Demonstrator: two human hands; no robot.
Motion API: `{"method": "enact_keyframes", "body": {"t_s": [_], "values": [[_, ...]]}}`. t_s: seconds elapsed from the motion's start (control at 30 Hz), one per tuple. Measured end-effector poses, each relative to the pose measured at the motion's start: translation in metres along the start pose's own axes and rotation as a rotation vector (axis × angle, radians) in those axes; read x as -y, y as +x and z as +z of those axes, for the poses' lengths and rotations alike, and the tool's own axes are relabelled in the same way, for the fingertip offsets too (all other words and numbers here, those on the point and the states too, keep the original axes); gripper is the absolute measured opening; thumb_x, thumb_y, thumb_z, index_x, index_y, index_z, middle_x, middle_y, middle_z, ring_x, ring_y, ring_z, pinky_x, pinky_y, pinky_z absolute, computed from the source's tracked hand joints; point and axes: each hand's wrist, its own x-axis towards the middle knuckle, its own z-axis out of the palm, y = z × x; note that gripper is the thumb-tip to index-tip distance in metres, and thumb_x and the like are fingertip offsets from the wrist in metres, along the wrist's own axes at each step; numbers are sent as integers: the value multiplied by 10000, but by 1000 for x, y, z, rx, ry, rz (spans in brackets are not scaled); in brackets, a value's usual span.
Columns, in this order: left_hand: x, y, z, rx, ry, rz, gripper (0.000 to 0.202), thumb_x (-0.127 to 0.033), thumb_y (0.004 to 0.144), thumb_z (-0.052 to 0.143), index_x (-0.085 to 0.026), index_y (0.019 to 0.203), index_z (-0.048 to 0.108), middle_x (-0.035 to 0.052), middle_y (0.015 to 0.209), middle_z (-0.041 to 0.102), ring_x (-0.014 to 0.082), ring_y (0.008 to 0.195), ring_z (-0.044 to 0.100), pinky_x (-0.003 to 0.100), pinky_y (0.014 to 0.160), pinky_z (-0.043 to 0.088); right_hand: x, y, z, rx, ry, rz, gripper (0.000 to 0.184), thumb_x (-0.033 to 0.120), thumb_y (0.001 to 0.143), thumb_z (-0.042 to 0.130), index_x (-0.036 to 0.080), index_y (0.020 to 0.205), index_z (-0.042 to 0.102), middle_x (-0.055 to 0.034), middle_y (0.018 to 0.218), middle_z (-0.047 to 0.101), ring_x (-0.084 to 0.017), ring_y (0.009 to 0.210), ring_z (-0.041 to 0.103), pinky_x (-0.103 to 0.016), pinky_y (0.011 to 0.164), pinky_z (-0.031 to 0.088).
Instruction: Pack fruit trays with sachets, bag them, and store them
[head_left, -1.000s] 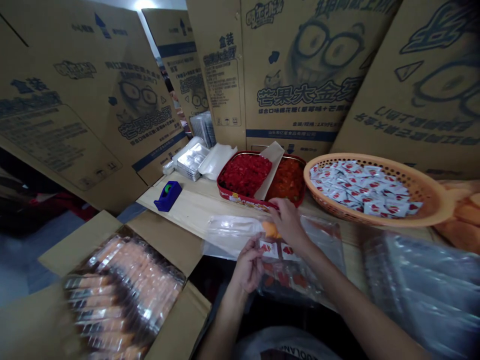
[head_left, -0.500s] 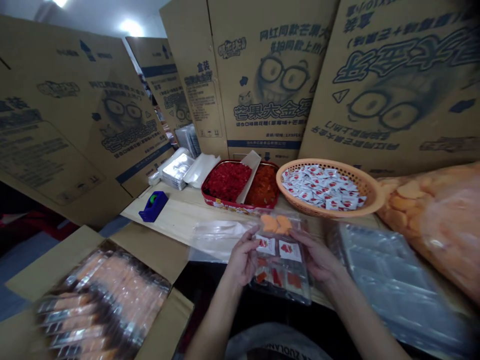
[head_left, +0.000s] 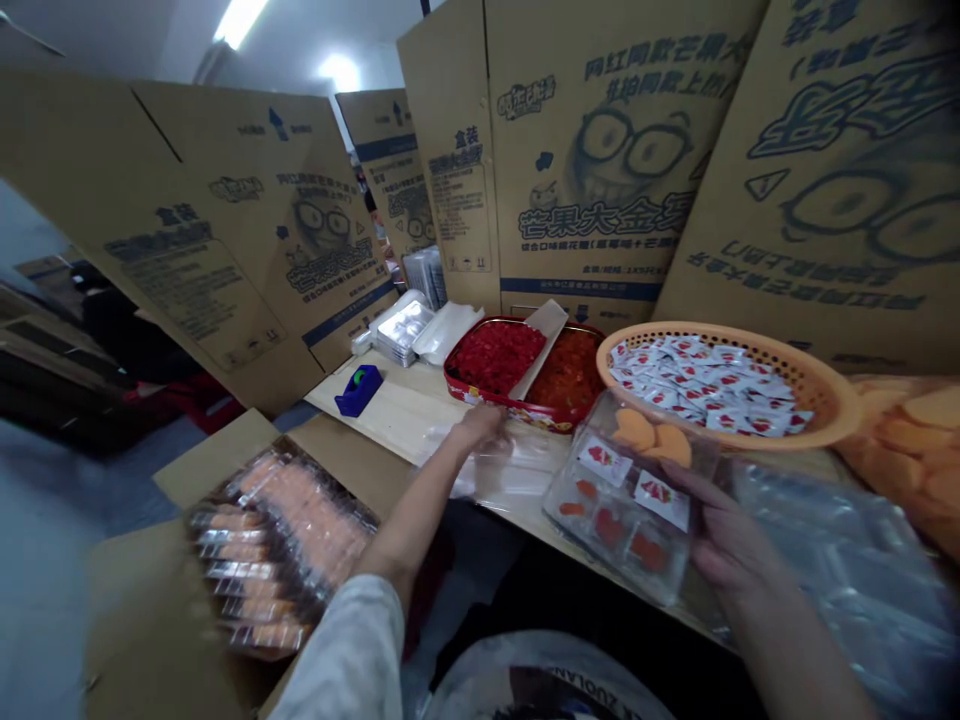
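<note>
My right hand (head_left: 724, 535) grips the right side of a clear plastic compartment tray (head_left: 559, 500), holding it tilted above the table's front edge. Orange candy pieces (head_left: 652, 435) fill its upper part, two white sachets with red print (head_left: 634, 480) lie across the middle, and red-orange bits sit in the lower compartments. My left hand (head_left: 484, 428) reaches forward to the clear plastic bags (head_left: 510, 470) lying flat on the table. Its fingers are curled down at the far edge of the bags, and their tips are partly hidden.
Behind the bags stands a red tin (head_left: 517, 405) of red and orange bits. An orange basket (head_left: 832, 410) of sachets is right of it, above stacked clear trays (head_left: 832, 560). A blue tape dispenser (head_left: 358, 390) stands left; an open carton (head_left: 315, 450) holds packed trays. Large cartons (head_left: 600, 230) wall the back.
My left hand has let go of the tray and moved onto the plastic bags. The tray has shifted right and tilted in my right hand. The camera view has turned left.
</note>
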Motion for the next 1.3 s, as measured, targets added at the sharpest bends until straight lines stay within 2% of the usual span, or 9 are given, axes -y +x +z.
{"method": "enact_keyframes", "body": {"t_s": [0.1, 0.23, 0.37, 0.57, 0.77, 0.97, 1.07, 1.2, 1.3], "values": [[20, 6, -7, 116, 196, 1, 225, -352, 844, 563, -134, 827, 613, 39, 886, 631, 155, 855, 585, 374, 830, 462, 0, -5, -1, -13, 30, 7, 226, 124, 693, 610, 195, 892, 691, -64, 948, 712, -264, 878, 675, -375, 693, 609], [33, 6, -10, 197, 375, 61, 237, -360, 855, 548, -136, 900, 610, 50, 944, 622, 160, 881, 583, 379, 831, 470, -2, -5, -5, 14, 26, -43, 169, 134, 705, 621, 203, 839, 698, -58, 880, 720, -257, 812, 687, -354, 664, 615], [37, 4, -16, 200, 449, 149, 247, -364, 861, 537, -141, 945, 606, 61, 999, 614, 168, 920, 575, 386, 845, 468, -1, -5, -2, -46, 60, -40, 196, 120, 718, 605, 208, 862, 705, -55, 918, 717, -249, 818, 687, -345, 687, 613], [35, -2, -23, 151, 405, 223, 210, -341, 831, 569, -142, 834, 636, 50, 867, 637, 160, 848, 579, 352, 843, 441, 3, -7, 11, -102, 140, 7, 246, 57, 696, 599, 165, 892, 701, -81, 911, 716, -241, 758, 693, -320, 670, 609], [19, -14, -30, 74, 239, 255, 185, -339, 783, 591, -175, 717, 647, 39, 766, 622, 166, 811, 552, 269, 793, 400, 4, -9, 20, -137, 193, -82, 284, -5, 704, 536, 136, 898, 688, -77, 844, 722, -217, 662, 691, -313, 561, 603], [-11, -23, -50, 41, -26, 173, 365, -510, 790, 526, -152, 752, 580, -3, 660, 564, 116, 632, 505, 229, 626, 385, 21, -15, 37, -264, 326, -170, 264, 3, 762, 456, 144, 766, 679, -50, 676, 704, -170, 513, 653, -232, 447, 563], [-25, -34, -55, 65, -155, 112, 467, -605, 762, 507, -143, 734, 558, 0, 631, 567, 104, 579, 510, 226, 587, 393, 27, -15, 43, -274, 368, -207, 266, 25, 773, 436, 133, 769, 680, -64, 700, 707, -174, 526, 656, -239, 452, 568], [-41, -60, -55, 114, -260, 37, 495, -631, 663, 615, -146, 695, 528, 31, 663, 629, 127, 604, 580, 254, 616, 446, 34, -12, 49, -247, 406, -277, 285, 59, 785, 431, 133, 863, 695, -69, 760, 715, -187, 610, 676, -273, 502, 592], [-50, -82, -52, 138, -344, -28, 474, -513, 539, 775, -143, 660, 504, 30, 635, 638, 134, 598, 601, 254, 606, 455, 42, -12, 56, -226, 443, -360, 297, 87, 824, 410, 121, 910, 692, -73, 770, 714, -191, 668, 683, -280, 531, 597]]}}
